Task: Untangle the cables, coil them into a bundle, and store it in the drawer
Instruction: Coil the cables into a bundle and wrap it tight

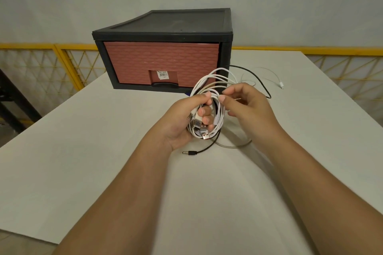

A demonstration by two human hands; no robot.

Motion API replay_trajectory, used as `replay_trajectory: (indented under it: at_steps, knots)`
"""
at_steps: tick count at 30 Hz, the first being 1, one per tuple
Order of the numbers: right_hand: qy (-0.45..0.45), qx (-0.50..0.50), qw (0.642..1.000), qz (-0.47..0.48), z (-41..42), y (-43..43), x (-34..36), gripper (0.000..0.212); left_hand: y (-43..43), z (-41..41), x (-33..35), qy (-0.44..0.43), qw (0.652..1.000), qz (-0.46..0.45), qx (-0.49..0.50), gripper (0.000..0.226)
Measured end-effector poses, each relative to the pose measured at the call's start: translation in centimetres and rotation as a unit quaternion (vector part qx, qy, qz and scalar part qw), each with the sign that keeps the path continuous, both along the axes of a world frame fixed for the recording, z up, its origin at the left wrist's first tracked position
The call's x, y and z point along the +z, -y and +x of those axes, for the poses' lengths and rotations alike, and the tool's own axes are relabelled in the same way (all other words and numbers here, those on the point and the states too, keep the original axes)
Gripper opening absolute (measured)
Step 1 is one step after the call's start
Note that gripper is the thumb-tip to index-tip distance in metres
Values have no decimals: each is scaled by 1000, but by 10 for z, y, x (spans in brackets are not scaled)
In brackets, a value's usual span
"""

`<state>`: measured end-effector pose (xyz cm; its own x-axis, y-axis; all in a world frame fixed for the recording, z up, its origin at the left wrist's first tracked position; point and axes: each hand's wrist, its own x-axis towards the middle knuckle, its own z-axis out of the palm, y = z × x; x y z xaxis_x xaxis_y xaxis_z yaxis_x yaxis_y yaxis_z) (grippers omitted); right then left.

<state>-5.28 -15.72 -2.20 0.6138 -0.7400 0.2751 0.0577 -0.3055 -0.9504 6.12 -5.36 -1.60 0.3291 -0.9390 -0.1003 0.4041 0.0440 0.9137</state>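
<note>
- Holding the coil of thin white cables [220, 115] just in front of the red-brown brick-patterned plastic drawer [161, 62], we keep our left hand [186, 118] clamped round its loops.
- Our right hand [246, 105] pinches one strand at the coil's top.
- We should lay each turn flat, keep the plugs tucked in, and gather the thin black cable [207, 147] trailing in front of the drawer.

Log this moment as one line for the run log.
stage: coiling | left grip: holds white cable coil | right grip: pinches same coil | black cable: trailing on table | drawer: closed
</note>
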Motion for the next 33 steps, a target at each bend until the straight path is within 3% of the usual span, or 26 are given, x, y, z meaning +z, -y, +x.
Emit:
replay_trajectory:
  at_steps: [5,13,15,18,23,27,33]
  knots:
    - [-25,-23,994,-107,1,-2,-2,13,2,-2,-1,17,1000,8,12,27]
    - [-39,-26,982,-185,4,-10,-4,20,2,-2,1,-2,999,-7,31,26]
    - [-38,-18,988,-151,5,-11,-4,25,2,-1,1,-11,999,-10,29,26]
    - [-34,8,999,-23,3,-6,-1,33,1,0,0,-19,1000,-14,10,26]
    - [-119,82,988,53,0,-1,0,30,0,0,-2,-20,999,-20,-28,22]
    - [-53,166,973,153,-4,2,0,38,0,1,-1,-26,999,-23,-33,22]
    - [-48,182,976,107,-6,4,1,29,-1,1,-1,-18,998,-29,-52,20]
